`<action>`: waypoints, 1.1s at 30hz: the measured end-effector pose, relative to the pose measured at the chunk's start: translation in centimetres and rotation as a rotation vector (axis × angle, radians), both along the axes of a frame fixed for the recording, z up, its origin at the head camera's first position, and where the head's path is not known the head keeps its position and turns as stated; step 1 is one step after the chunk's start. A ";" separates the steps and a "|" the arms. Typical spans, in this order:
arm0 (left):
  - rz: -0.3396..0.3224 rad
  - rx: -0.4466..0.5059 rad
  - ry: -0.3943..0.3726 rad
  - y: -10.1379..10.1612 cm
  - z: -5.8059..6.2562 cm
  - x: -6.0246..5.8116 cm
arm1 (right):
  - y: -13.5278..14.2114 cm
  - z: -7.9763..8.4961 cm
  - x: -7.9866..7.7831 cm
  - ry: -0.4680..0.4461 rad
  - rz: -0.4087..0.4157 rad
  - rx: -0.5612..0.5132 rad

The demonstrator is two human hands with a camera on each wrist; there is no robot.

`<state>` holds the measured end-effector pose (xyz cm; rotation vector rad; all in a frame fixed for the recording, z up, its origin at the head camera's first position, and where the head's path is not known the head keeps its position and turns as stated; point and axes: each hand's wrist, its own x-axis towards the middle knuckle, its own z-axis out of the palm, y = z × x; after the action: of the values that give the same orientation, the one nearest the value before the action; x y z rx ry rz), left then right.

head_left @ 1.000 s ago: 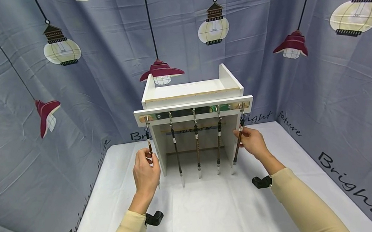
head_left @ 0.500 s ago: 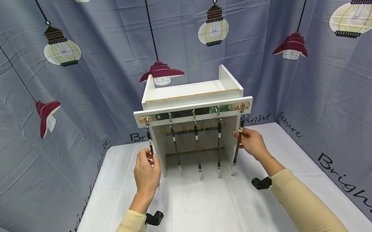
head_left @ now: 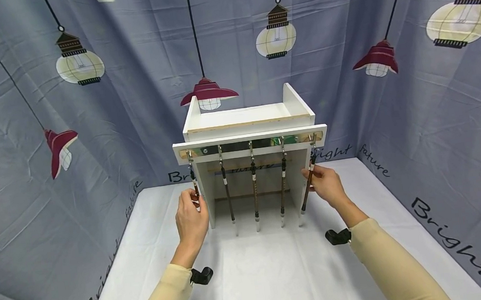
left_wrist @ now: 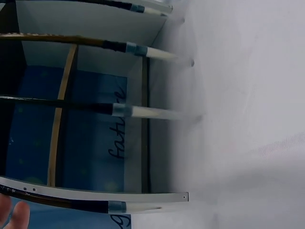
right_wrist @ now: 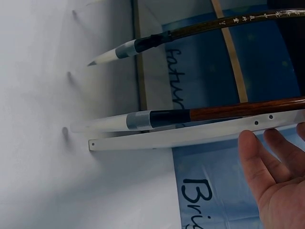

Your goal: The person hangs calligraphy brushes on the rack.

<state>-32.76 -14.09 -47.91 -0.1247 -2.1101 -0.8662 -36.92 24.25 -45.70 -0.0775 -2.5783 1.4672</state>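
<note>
Several calligraphy brushes hang tip down from hooks along the white front rail (head_left: 236, 154) of a small wooden rack. My left hand (head_left: 192, 221) pinches the leftmost brush (head_left: 193, 175) by its handle; in the left wrist view its fingertips (left_wrist: 19, 214) show at the corner, beside that brush's white tip (left_wrist: 140, 207). My right hand (head_left: 328, 183) has its fingers at the handle of the rightmost brush (head_left: 306, 197), holding it beside the rack's right side panel. In the right wrist view the lower fingers (right_wrist: 249, 140) lie at the panel's edge (right_wrist: 200, 133); the upper fingers are mostly outside that view.
Three more brushes, among them the middle brush (head_left: 255, 192), hang between the hands, over the rack's open lower space. An open tray (head_left: 241, 115) forms the rack's top. White cloth (head_left: 262, 275) covers the table, and a grey-blue curtain (head_left: 143, 106) surrounds it.
My left hand has shifted slightly up and to the right along the leftmost brush. The second brush from the left has swung a little; the right hand stays where it was.
</note>
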 end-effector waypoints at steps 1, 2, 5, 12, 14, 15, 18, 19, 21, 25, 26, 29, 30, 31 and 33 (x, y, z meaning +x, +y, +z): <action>-0.001 -0.002 -0.002 0.0 0.0 -0.1 | 0.0 0.0 0.0 0.000 0.000 0.000; -0.003 -0.002 -0.004 0.0 -0.1 -0.3 | 0.0 0.0 0.0 0.000 -0.002 0.000; -0.008 -0.004 -0.017 0.1 -0.1 -0.7 | 0.0 0.0 0.0 0.002 -0.006 0.002; -0.016 0.013 -0.035 0.1 -0.2 -1.0 | -0.2 0.1 -0.1 -0.013 -0.011 0.002; -0.011 0.013 -0.033 0.1 -0.3 -1.1 | -0.2 0.1 -0.1 -0.017 -0.012 0.000; -0.008 0.014 -0.029 0.1 -0.3 -1.1 | -0.1 0.0 -0.1 -0.018 -0.011 -0.004; 0.002 0.021 -0.018 0.1 -0.3 -1.0 | -0.1 0.0 -0.2 -0.016 -0.002 -0.014; 0.003 0.024 -0.015 0.1 -0.2 -1.0 | -0.1 -0.1 -0.2 -0.017 0.000 -0.019; 0.003 0.031 -0.013 0.1 -0.2 -0.9 | -0.1 -0.1 -0.2 -0.020 0.005 -0.025; 0.009 0.028 -0.026 0.1 -0.1 -0.8 | -0.1 -0.2 -0.3 -0.032 0.004 -0.033; 0.011 0.027 -0.028 0.1 -0.1 -0.8 | -0.1 -0.2 -0.3 -0.033 0.003 -0.033; 0.018 0.027 -0.029 0.1 -0.2 -0.7 | 0.0 -0.3 -0.3 -0.033 0.003 -0.043; 0.020 0.028 -0.032 0.1 -0.3 -0.6 | 0.1 -0.3 -0.3 -0.029 0.005 -0.047; 0.023 0.030 -0.035 0.1 -0.4 -0.6 | 0.1 -0.4 -0.3 -0.025 0.005 -0.053; 0.026 0.030 -0.050 0.1 -0.6 -0.3 | 0.4 -0.5 -0.2 -0.023 0.011 -0.063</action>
<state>-33.08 -13.96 -48.55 -0.0601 -2.1391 -0.8932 -37.15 24.64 -46.22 -0.0891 -2.5536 1.5608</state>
